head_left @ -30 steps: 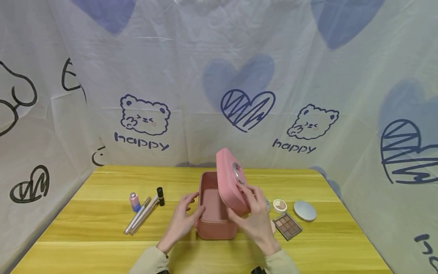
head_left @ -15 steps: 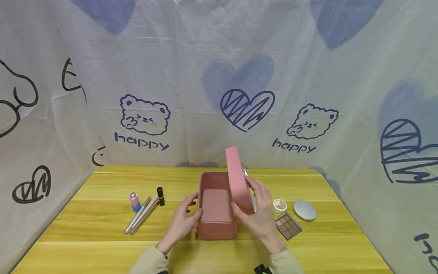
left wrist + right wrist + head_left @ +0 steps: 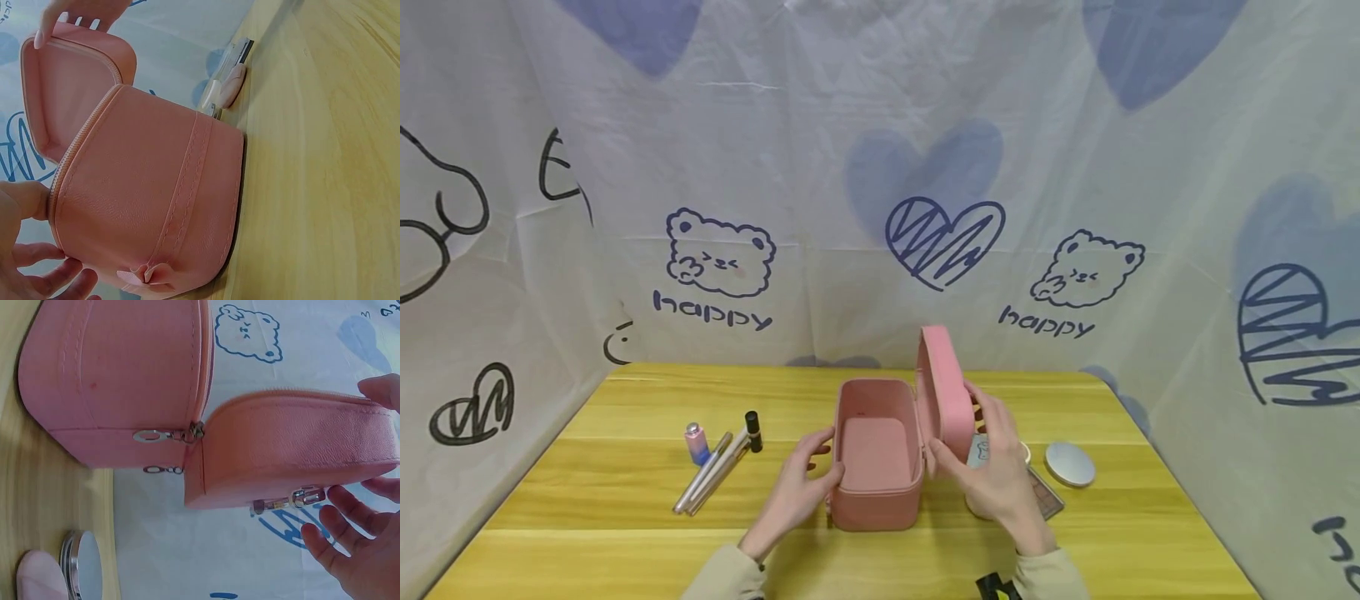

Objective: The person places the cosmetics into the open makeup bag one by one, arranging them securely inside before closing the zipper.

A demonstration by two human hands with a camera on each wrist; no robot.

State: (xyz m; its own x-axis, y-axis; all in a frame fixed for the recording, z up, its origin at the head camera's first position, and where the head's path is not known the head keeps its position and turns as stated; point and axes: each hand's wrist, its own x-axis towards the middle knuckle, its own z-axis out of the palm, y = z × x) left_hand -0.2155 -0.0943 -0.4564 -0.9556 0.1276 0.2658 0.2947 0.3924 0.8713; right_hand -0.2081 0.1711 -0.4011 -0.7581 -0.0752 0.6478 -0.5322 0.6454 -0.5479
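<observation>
Case [image 3: 874, 510], pink, stands upright at lower centre of the head view, on the table [image 3: 587, 542]; lid [image 3: 957, 408] raised along its right side. Right hand [image 3: 996, 479]: pinches the lid, thumb on the zip edge, fingers on the outer face. Left hand [image 3: 797, 486]: thumb at the rim, fingers loosely bent by the left wall; whether it pinches that wall cannot be told.

Hazards, as judged: lid may flop back over the opening if the thumb slips; pushed too far right, it may knock the palette [image 3: 1048, 500] or silver compact [image 3: 1070, 464] at lower right. A hard pull may drag or tip the case, the left-hand touch looking light.

Materials: case, grained leather-look, stitched, round-cornered; zip pulls [image 3: 166, 435], metal; lid handle [image 3: 301, 499], glossy; compact, satin disc; palette, flat, square-cornered; sticks [image 3: 715, 469], slim, straight, lower left; table, yellow wood grain.
</observation>
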